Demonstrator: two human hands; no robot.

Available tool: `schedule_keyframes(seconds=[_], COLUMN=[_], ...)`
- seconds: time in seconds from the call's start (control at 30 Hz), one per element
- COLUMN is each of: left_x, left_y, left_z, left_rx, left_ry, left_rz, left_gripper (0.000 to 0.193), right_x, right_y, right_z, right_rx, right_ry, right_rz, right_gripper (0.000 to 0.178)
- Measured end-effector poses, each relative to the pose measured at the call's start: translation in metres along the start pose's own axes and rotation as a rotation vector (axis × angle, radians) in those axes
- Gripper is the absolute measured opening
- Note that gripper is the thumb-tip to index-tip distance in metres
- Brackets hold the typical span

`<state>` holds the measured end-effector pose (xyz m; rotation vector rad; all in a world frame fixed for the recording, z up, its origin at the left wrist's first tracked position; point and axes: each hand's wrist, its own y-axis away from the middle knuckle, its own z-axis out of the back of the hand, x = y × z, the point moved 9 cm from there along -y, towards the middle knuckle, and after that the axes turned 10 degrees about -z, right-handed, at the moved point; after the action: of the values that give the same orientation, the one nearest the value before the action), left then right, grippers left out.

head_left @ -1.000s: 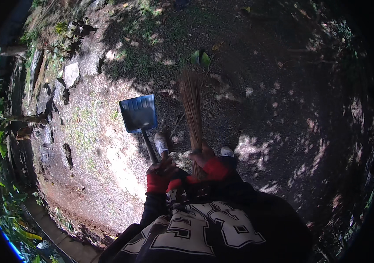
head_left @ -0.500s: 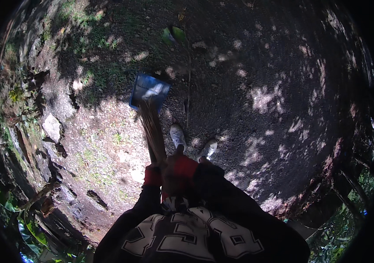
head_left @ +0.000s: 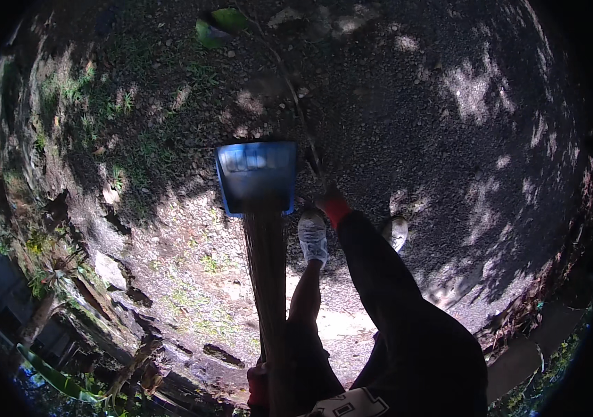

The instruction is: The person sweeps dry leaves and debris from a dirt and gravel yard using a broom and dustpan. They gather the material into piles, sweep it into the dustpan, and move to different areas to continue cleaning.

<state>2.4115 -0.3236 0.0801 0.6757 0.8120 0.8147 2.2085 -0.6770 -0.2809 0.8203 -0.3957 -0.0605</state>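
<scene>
My right hand (head_left: 328, 195), in a red cuff and dark sleeve, reaches down to the gravel by my shoes. Its fingers are closed on the thick end of a long thin stem (head_left: 289, 83). Green leaves (head_left: 216, 29) are at the stem's far end. Low in the view, my left hand (head_left: 260, 375) is in shade, closed round a stick broom (head_left: 267, 278) and what looks like the handle of a blue dustpan (head_left: 289, 177). The broom's thin bristles reach forward to the pan's near edge. Shade hides most of the left fingers.
My white shoes, the left (head_left: 312, 236) and the right (head_left: 395, 233), stand on dark gravel (head_left: 435, 167). Patchy grass (head_left: 143, 160) is to the left. A pale stone (head_left: 110, 271) and a rough, broken ground edge lie farther left, beside plants.
My right hand has left the broom, reached forward and taken hold of the stem. The broom and dustpan have shifted slightly right and turned straighter. My view has leaned lower.
</scene>
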Motion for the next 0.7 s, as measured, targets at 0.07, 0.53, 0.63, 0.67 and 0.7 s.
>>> schedule_keyframes(seconds=[0.07, 0.53, 0.63, 0.67, 0.7], left_x=[0.012, -0.397, -0.467, -0.484, -0.497], left_y=[0.001, 0.012, 0.058, 0.071, 0.082], left_z=[0.003, -0.110, -0.139, -0.148, -0.157], left_rx=[0.002, 0.157, 0.154, 0.150, 0.153], left_ry=[-0.025, -0.612, -0.711, -0.739, -0.767], left_rz=[0.060, -0.906, -1.091, -1.144, -1.190], left_gripper=[0.033, 0.031, 0.031, 0.031, 0.031], right_x=[0.009, -0.180, -0.353, -0.421, -0.490], right_y=[0.002, 0.321, 0.529, 0.626, 0.722], right_z=[-0.006, 0.245, 0.382, 0.423, 0.449], right_rx=[-0.029, -0.404, -0.754, -0.951, -1.144], right_ry=[-0.018, -0.229, -0.194, -0.558, -1.008], right_rz=[0.022, -0.188, -0.506, -0.572, -0.716], right_gripper=[0.039, 0.011, 0.016, 0.018, 0.022])
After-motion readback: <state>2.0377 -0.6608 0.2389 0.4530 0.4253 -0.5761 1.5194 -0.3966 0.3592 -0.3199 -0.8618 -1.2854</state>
